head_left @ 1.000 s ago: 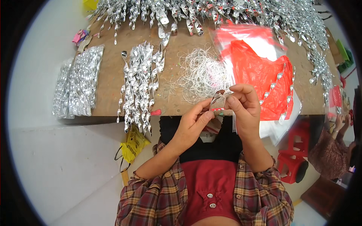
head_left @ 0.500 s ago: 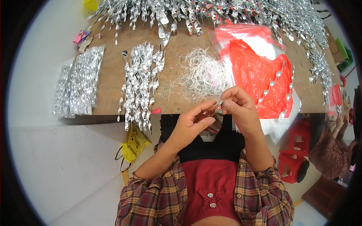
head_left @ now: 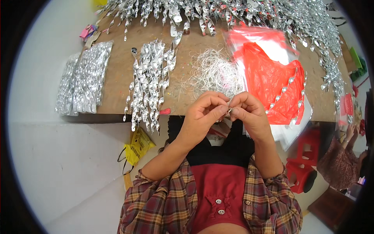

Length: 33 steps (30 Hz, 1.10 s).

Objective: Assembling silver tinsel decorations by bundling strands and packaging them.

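Observation:
In front of my body, at the table's near edge, both hands meet fingertip to fingertip. My left hand (head_left: 205,116) pinches a thin whitish string (head_left: 230,109) between thumb and forefinger. From the other side my right hand (head_left: 249,113) pinches the same string; its ends are hidden by the fingers. Just beyond my fingertips lies a loose tangle of white string (head_left: 214,72). To the left, a row of twisted silver foil spirals (head_left: 150,78) hangs partly over the edge. Two more silver spirals (head_left: 286,87) rest on a red plastic bag (head_left: 255,74) at the right.
Clear bags packed with silver spirals (head_left: 91,78) lie at the table's left end. A large heap of silver spirals (head_left: 272,15) covers the far side. Red stools (head_left: 302,175) stand below at the right, near another person (head_left: 339,160). A yellow bag (head_left: 138,146) hangs below left.
My left hand has closed in on the right hand, its fingers now curled into a tight pinch. The shiny sliver seen between the hands before is hidden now. The view has shifted slightly.

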{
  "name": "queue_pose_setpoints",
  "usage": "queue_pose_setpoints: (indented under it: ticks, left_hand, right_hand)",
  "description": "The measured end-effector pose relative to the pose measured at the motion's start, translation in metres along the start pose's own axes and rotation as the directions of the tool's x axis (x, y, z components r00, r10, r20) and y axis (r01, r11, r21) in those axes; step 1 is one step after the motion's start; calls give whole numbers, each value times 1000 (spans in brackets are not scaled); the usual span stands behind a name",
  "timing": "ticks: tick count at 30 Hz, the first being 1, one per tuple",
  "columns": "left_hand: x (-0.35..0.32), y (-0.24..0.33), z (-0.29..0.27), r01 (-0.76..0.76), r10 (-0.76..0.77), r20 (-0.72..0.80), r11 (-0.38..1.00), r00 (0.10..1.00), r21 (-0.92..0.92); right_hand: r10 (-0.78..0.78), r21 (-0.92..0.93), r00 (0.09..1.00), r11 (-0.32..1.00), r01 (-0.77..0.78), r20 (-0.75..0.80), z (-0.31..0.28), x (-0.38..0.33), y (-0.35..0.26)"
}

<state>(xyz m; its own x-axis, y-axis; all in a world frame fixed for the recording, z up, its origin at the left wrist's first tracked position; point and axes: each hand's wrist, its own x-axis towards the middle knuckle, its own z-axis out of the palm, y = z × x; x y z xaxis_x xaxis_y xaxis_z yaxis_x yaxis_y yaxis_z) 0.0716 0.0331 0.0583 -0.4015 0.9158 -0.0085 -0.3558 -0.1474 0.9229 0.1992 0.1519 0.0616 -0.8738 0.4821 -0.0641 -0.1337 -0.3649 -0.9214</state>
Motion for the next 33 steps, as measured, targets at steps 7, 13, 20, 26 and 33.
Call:
queue_pose_setpoints:
  ticks: [7, 13, 20, 26, 33]
  left_hand:
    - [14, 4, -3, -285, 299, -10, 916, 954, 281]
    - [31, 22, 10, -474, 435, 212, 685, 875, 553]
    - [21, -20, 13, -89, 81, 138, 995, 987, 50]
    - [19, -21, 14, -204, 168, 149, 939, 974, 278]
    - [3, 0, 4, -102, 8, 201, 880, 980, 464]
  right_hand:
    - [33, -62, 999, 998, -33, 0, -5, 2, -11]
    - [136, 51, 989, 989, -139, 64, -6, 2, -16]
    - [77, 252, 995, 966, -58, -64, -10, 3, -8]
    - [76, 300, 997, 952, -67, -18, -25, 3, -4]
    - [120, 412, 993, 905, -104, -12, -38, -2, 7]
